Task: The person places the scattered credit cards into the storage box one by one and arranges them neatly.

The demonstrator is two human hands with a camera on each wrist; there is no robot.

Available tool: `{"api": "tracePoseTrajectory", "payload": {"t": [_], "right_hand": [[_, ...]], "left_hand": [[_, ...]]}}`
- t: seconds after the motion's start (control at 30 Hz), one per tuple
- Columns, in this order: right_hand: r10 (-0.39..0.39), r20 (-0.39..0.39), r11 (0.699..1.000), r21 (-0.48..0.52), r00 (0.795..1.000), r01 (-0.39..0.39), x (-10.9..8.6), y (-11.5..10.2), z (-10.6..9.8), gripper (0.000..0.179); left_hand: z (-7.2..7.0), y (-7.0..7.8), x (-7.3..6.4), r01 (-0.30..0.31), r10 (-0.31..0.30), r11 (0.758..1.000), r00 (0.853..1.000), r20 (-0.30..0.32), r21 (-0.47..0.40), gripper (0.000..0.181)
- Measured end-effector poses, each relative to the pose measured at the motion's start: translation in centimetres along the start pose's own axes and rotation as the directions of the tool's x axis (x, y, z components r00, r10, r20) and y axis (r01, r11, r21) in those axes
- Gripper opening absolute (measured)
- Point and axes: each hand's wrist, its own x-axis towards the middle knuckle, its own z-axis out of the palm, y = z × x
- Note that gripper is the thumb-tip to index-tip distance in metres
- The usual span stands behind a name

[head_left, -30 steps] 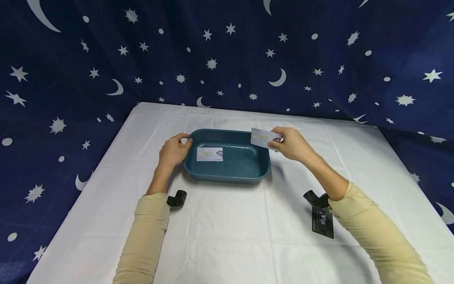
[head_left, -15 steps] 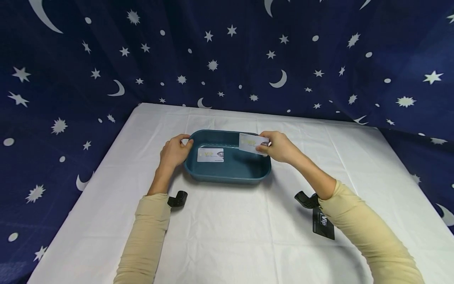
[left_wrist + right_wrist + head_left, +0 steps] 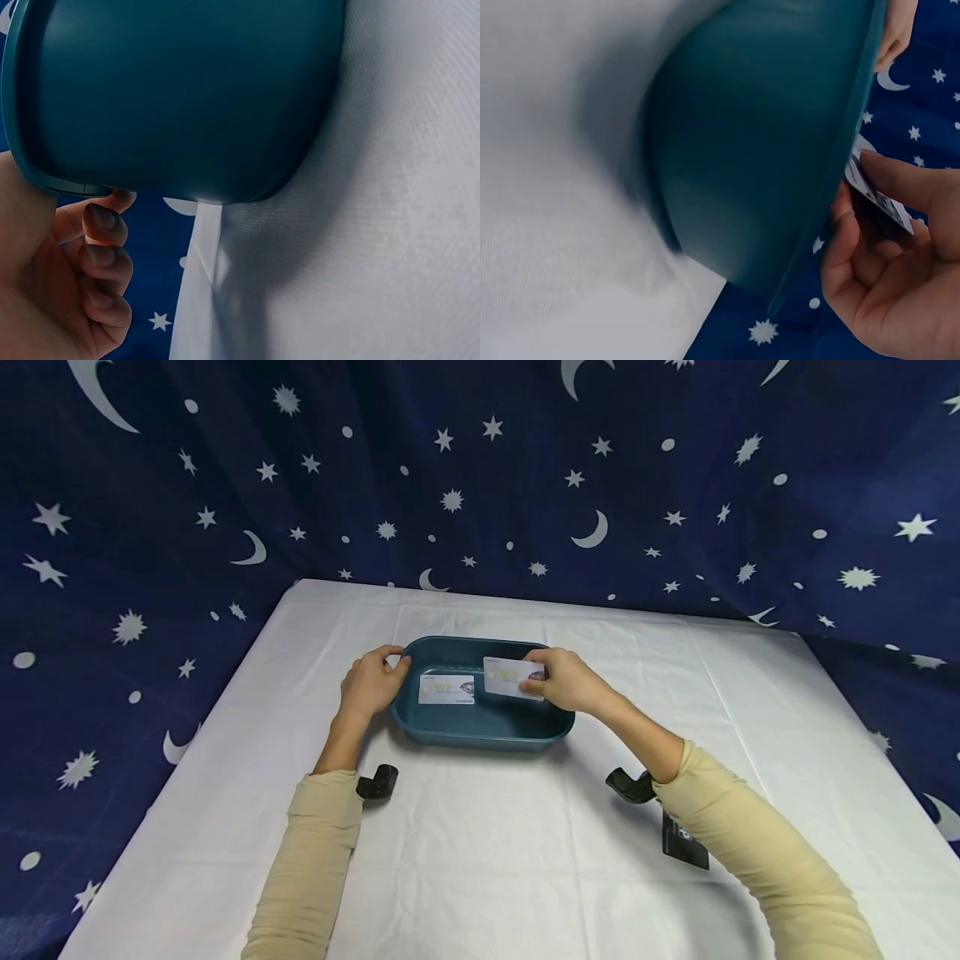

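A blue-green plastic basin (image 3: 483, 742) stands on the white-covered table. At its left end my left hand (image 3: 371, 683) grips the rim; the left wrist view shows curled fingers (image 3: 109, 259) just below the rim. One white VIP card (image 3: 437, 690) lies on the basin floor, left of the middle. Over the basin's right half, my right hand (image 3: 572, 681) pinches a second white VIP card (image 3: 501, 675) by its right end, between thumb and fingers. In the right wrist view this held card (image 3: 877, 196) appears nearly edge-on beside the basin's rim.
A black VIP card (image 3: 684, 850) lies on the table at the right, partly covered by the right sleeve (image 3: 750, 827). Black wrist cameras (image 3: 378, 782) jut inward from both forearms. A dark blue cloth (image 3: 480, 477) with stars and moons hangs behind the table (image 3: 480, 860).
My right hand has moved left and slightly down with the white card, from the basin's right rim to over its inside. The left hand keeps its grip on the rim.
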Motion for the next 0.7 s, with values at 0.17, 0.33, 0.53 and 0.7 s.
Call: {"api": "tracePoseTrajectory", "payload": {"t": [0.17,0.33,0.53,0.7], "right_hand": [[-0.027,0.02,0.999,-0.016,0.999,0.028,0.5,-0.3,1.0,0.031],[-0.033,0.04,0.999,-0.039,0.999,0.034,0.7,-0.9,2.0,0.027],[-0.015,0.089,0.999,-0.037,0.996,0.019,1.4,-1.3,3.1,0.026],[-0.028,0.15,0.999,-0.027,0.988,0.032,2.1,-1.4,4.2,0.021]], "left_hand": [[0.0,0.0,0.0,-0.006,0.006,1.0,1.0,-0.001,0.001,0.039],[0.0,0.0,0.0,-0.002,0.002,1.0,1.0,0.004,0.0,0.039],[0.0,0.1,0.0,0.001,-0.001,1.0,1.0,0.001,0.001,0.039],[0.0,0.0,0.0,-0.001,0.001,1.0,1.0,0.003,0.002,0.038]]}}
